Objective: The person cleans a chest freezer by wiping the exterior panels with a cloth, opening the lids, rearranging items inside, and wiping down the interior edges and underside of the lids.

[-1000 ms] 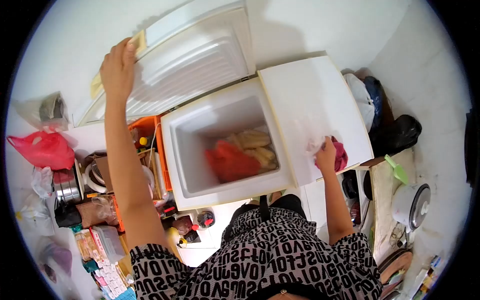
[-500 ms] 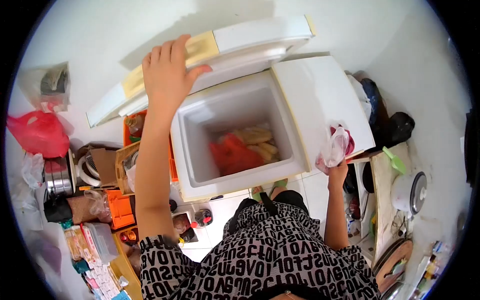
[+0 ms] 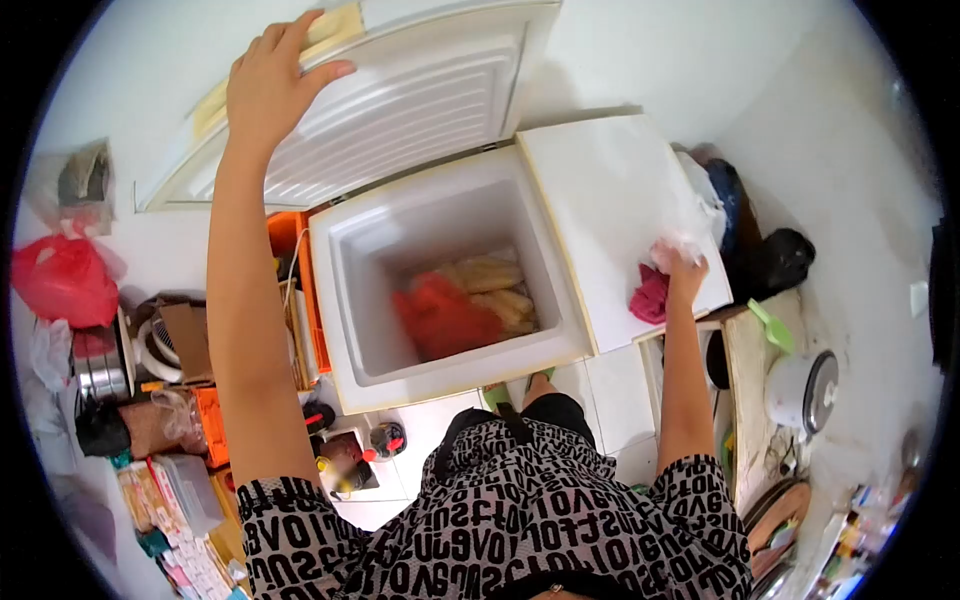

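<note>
My left hand [image 3: 268, 85] grips the top edge of the raised freezer lid [image 3: 400, 110], fingers over the rim and thumb against the ribbed inner face. Below it the chest freezer [image 3: 350, 385] stands open. Deep inside lie a red plastic bag [image 3: 445, 318] and pale yellowish packages [image 3: 500, 300], slightly blurred by haze. My right hand [image 3: 687, 278] is closed on a thin clear plastic bag [image 3: 676, 246] above the freezer's white fixed top [image 3: 610, 215]. A crumpled dark pink cloth [image 3: 650, 297] lies on that top, just left of the hand. What the clear bag contains cannot be made out.
Left of the freezer are an orange crate [image 3: 290, 230], a hanging red bag [image 3: 65, 280] and stacked boxes and containers. To the right, a wooden-topped cabinet carries a rice cooker [image 3: 800, 390] and a green scoop [image 3: 770, 327]. Black bags [image 3: 780, 265] sit behind it.
My left hand has swung the lid further up and back. My right hand has carried the clear bag from the freezer's front right edge inward over the top, and the pink cloth shows more fully.
</note>
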`<state>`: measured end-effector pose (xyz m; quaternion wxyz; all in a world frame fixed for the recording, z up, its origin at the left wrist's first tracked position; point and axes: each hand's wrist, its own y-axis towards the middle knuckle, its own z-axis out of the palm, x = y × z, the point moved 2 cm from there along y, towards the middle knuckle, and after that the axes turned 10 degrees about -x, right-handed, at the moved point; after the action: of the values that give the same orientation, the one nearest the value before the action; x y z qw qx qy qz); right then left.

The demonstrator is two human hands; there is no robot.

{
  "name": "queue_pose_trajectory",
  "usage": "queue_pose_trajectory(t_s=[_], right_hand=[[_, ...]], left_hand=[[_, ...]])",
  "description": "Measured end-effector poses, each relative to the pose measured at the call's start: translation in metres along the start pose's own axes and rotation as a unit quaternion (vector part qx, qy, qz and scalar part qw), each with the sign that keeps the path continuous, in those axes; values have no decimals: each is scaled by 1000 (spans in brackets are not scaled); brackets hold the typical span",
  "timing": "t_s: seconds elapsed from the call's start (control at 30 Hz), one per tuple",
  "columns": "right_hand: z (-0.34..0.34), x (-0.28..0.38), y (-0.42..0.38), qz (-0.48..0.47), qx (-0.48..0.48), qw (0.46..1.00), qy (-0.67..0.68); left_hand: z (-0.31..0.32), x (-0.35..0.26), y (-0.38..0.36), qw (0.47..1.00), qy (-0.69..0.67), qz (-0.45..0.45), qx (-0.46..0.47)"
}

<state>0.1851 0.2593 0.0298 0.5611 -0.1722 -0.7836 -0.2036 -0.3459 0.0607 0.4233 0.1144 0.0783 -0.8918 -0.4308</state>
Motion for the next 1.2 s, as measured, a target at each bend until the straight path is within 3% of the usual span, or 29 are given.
queue_pose_trajectory(t_s=[0.1, 0.2, 0.23, 0.27, 0.3, 0.37, 0.43, 0.5, 0.57, 0.63, 0.73, 0.77, 0.83, 0.9, 0.97, 1.03, 1.1, 1.17, 1.2], right_hand=[[-35, 28, -57, -220, -103, 948, -207], [-53, 18, -125, -326, 112, 870, -352], [-54, 32, -143, -326, 134, 847, -399], [-57, 59, -157, -314, 149, 854, -388], [-48, 34, -155, -285, 199, 888, -302], [-32, 99, -184, -282, 291, 888, -217], [23, 113, -210, -319, 408, 852, -78], [86, 135, -221, -350, 419, 837, -50], [164, 148, -215, -392, 377, 839, -9], [246, 152, -210, -416, 345, 841, -1], [360, 92, -211, -517, 310, 794, -80], [390, 60, -223, -551, 283, 781, -83], [392, 80, -266, -630, 237, 738, -58], [413, 90, -352, -550, 438, 710, 32], [436, 112, -440, -592, 324, 734, 77], [456, 140, -492, -556, 419, 717, 43], [473, 138, -512, -454, 375, 787, 182], [476, 110, -463, -566, 516, 643, -17], [469, 84, -433, -607, 503, 611, -74]], left_hand=[[4, 13, 5, 1000, 3, 10, 1], [-17, -7, 13, 998, 8, 10, -60], [-15, 1, 14, 998, 17, -1, -54], [-15, 0, 17, 1000, 8, -15, -25], [-16, 14, 14, 999, 16, -44, 5], [-18, 17, 18, 999, 11, -40, -8], [-13, 42, 12, 998, 27, -50, -19], [-1, 51, 11, 997, -23, -55, -39], [-8, 38, 11, 997, 20, -60, -40], [-1, 36, 7, 997, -16, -5, -80], [1, 35, 0, 994, -35, 24, -98], [2, 34, -3, 995, -36, 27, -92], [1, 35, -2, 995, -40, 27, -89], [3, 38, -5, 995, -50, 26, -85], [3, 39, -6, 995, -47, 33, -81], [5, 39, -6, 995, -51, 35, -78], [5, 40, -2, 995, -60, 33, -76], [2, 40, -2, 994, -64, 27, -82], [4, 37, 0, 994, -66, 30, -78]])
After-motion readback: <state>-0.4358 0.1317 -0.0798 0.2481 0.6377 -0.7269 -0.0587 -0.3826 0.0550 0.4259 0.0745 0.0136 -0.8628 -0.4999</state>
